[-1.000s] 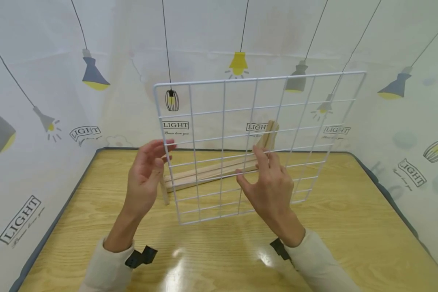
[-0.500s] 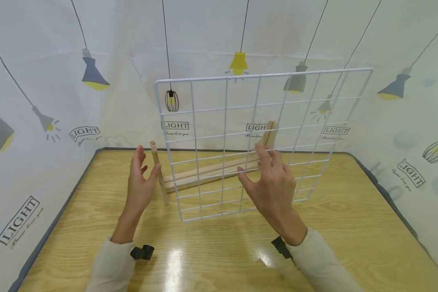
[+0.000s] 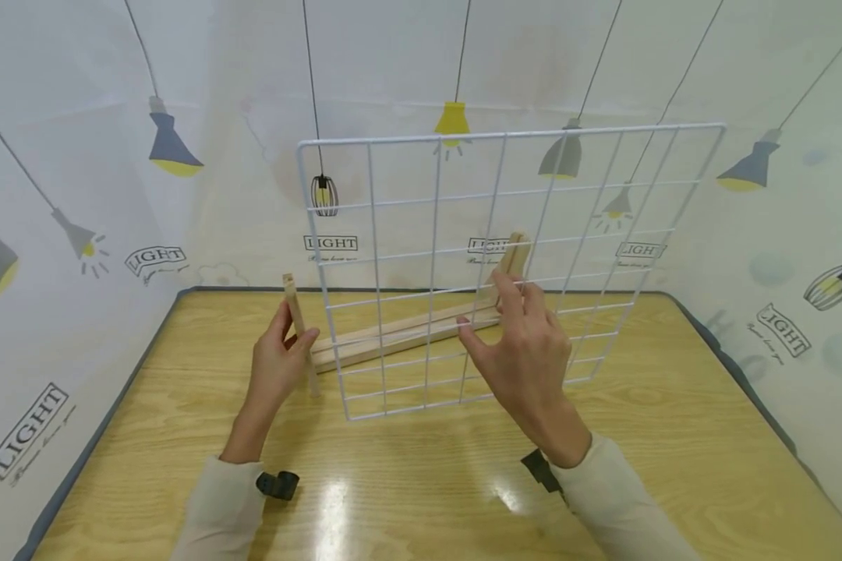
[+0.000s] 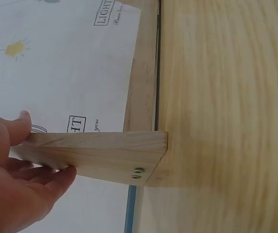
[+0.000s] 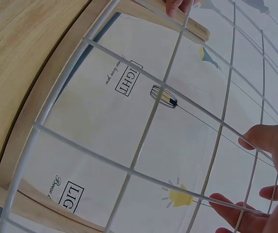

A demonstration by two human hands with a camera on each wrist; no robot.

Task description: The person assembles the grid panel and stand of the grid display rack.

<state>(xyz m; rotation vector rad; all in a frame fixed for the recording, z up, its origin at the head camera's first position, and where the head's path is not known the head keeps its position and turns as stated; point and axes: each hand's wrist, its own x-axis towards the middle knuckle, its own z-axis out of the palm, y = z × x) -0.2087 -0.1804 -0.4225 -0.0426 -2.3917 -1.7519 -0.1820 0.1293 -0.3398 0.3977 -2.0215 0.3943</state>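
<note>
In the head view, a white wire grid panel (image 3: pixel 433 253) stands tilted above the table. My right hand (image 3: pixel 529 358) holds it near its middle; in the right wrist view my thumb and fingers lie at the wires (image 5: pixel 131 171). Behind the grid rests a pale wooden stand: a long base bar (image 3: pixel 400 335) between two end pieces. My left hand (image 3: pixel 277 358) pinches the upper part of the left end piece (image 3: pixel 296 312), thumb on one side and fingers on the other. Two screw heads (image 4: pixel 138 171) show low on that piece in the left wrist view.
The table (image 3: pixel 421 483) has a wood-grain top with a dark edge strip. A white sheet (image 3: pixel 393 62) printed with hanging lamps rises behind it and at both sides. The stand's right end piece (image 3: pixel 518 253) shows through the grid.
My left hand has moved from the grid's left edge to the stand's left end piece and taken hold of it. The grid, in my right hand, has shifted slightly up at its top.
</note>
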